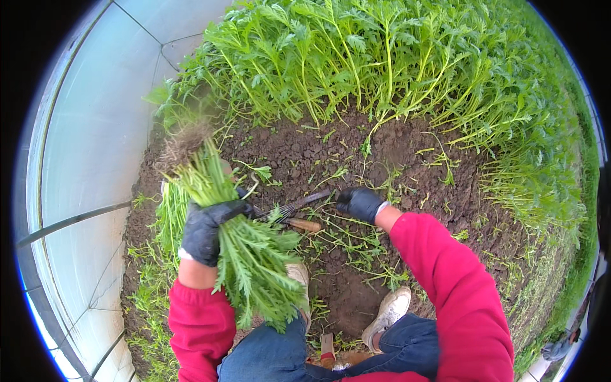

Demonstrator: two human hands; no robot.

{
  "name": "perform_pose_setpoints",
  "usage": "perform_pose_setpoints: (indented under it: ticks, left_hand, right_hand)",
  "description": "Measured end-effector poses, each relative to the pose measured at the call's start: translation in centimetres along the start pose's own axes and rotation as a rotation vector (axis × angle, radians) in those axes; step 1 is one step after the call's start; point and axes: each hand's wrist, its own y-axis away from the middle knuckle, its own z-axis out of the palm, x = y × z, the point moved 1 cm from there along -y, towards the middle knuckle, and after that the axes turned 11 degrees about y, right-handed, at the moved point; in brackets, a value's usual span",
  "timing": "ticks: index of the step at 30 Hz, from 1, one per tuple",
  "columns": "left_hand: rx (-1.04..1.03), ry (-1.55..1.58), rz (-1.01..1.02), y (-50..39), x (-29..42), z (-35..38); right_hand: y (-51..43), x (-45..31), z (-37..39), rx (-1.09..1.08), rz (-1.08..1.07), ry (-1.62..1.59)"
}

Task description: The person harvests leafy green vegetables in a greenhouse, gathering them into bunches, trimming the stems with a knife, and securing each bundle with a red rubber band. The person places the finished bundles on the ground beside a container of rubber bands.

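Note:
My left hand (205,229), in a black glove, is closed round a bunch of leafy green plants (262,267). Their soil-covered roots point up and away, and the leaves hang toward my knees. My right hand (359,204), gloved too, is curled near the soil at the centre; whether anything is inside its fingers cannot be told. Between the hands lie some dark metal tines or strips (291,208) and a wooden tool handle (304,225). Beyond my left hand a further pile of cut greens (172,215) rests, partly hidden.
Dense serrated-leaf plants (382,57) stand ahead and to the right. Dark soil (305,148) bears scattered stems. A plastic greenhouse wall (86,133) with metal ribs rises at left. My shoes (389,310) are below, a wooden-handled object (327,348) between my legs.

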Motion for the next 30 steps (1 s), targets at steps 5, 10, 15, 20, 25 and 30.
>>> perform_pose_setpoints:
  ticks: [5,10,15,20,25,30]
  left_hand:
    - [0.046,-0.185,-0.080,-1.0,1.1,-0.2]
    - [-0.056,-0.156,-0.071,-2.1,-0.6,-0.4]
    - [-0.446,-0.823,0.159,-4.1,-3.9,-0.1]
    - [-0.226,-0.276,-0.393,-5.2,-8.3,1.6]
    - [-0.659,-0.817,-0.229,-6.3,-13.3,5.8]
    - [-0.754,-0.966,-0.235,-4.1,-18.2,11.4]
  right_hand:
    - [-2.3,-4.3,5.2,0.216,-0.300,0.174]
    - [-5.4,-7.3,9.1,0.083,-0.177,0.173]
    - [-4.5,-7.9,8.3,-0.049,-0.133,0.116]
    - [4.5,-2.5,-1.9,-0.421,-0.154,0.180]
    - [15.0,2.5,-7.0,0.199,0.303,-0.241]
    - [17.1,2.5,-4.3,0.526,-0.064,-0.239]
